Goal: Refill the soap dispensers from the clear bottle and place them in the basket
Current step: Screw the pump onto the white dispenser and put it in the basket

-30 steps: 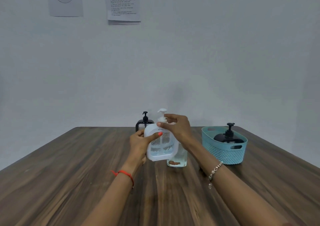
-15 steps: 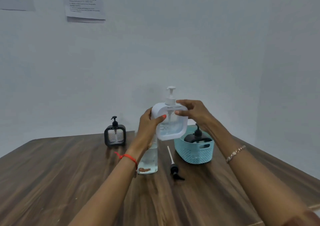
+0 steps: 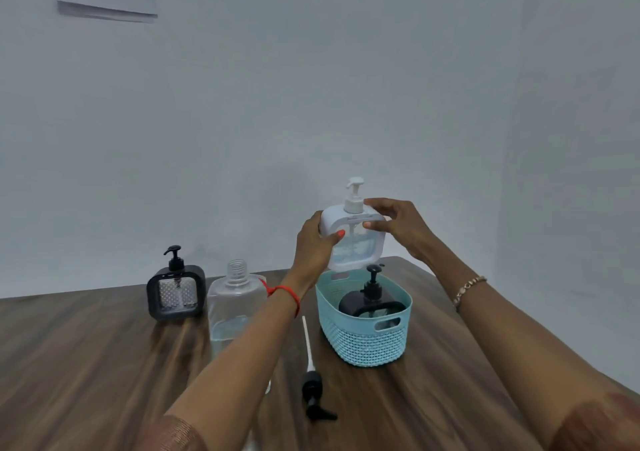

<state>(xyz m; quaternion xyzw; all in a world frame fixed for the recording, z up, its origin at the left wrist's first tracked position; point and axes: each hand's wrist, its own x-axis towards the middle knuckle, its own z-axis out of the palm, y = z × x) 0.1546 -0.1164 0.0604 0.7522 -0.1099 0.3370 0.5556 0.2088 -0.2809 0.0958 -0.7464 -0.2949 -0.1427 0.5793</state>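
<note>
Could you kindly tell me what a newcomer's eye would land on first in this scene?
The white square soap dispenser draws the eye, held aloft by the left hand and right hand just above the light-blue woven plastic basket. A black pump dispenser sits in that basket. To its left on the dark wooden table stand an uncapped clear plastic bottle and a black square dispenser.

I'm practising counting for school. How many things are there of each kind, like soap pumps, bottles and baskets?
Blue basket: 1
Black soap dispensers: 2, the left one on the table, the other one in the basket
White soap dispenser: 1, held by the left hand and right hand
Clear bottle: 1
Loose pump: 1
Total: 6
</note>
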